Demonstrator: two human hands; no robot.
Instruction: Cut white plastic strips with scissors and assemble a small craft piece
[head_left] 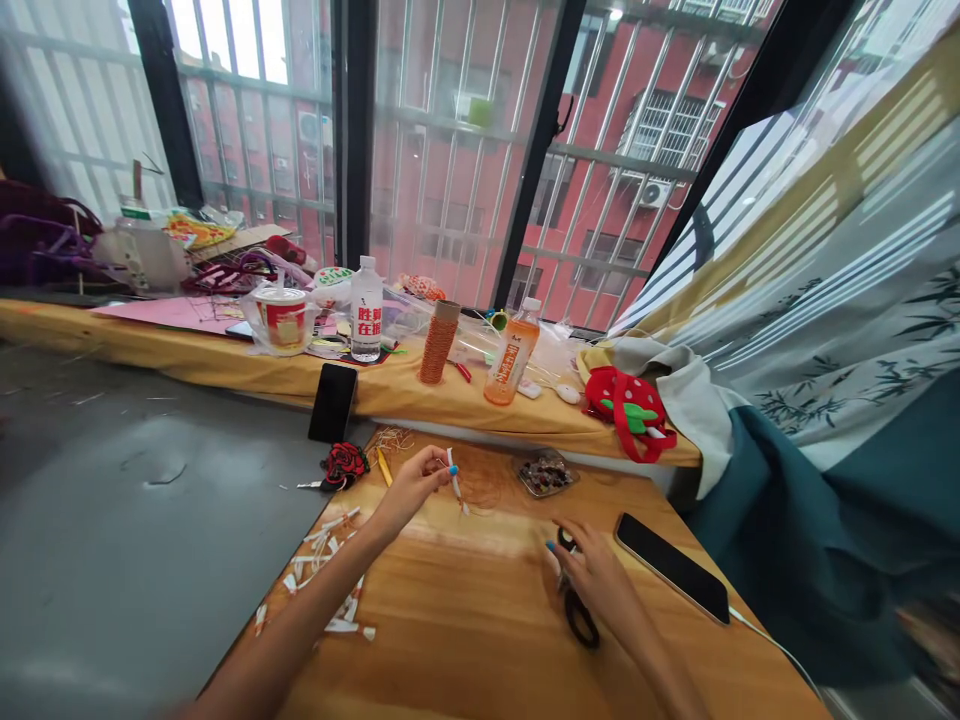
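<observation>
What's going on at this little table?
A person is working with both hands at a wooden table. The left hand pinches a small white strip above the tabletop. The right hand is at some black-handled scissors; whether it grips them is hard to tell. More white strips lie scattered beside the left forearm, and a dark phone lies to the right of the right hand.
</observation>
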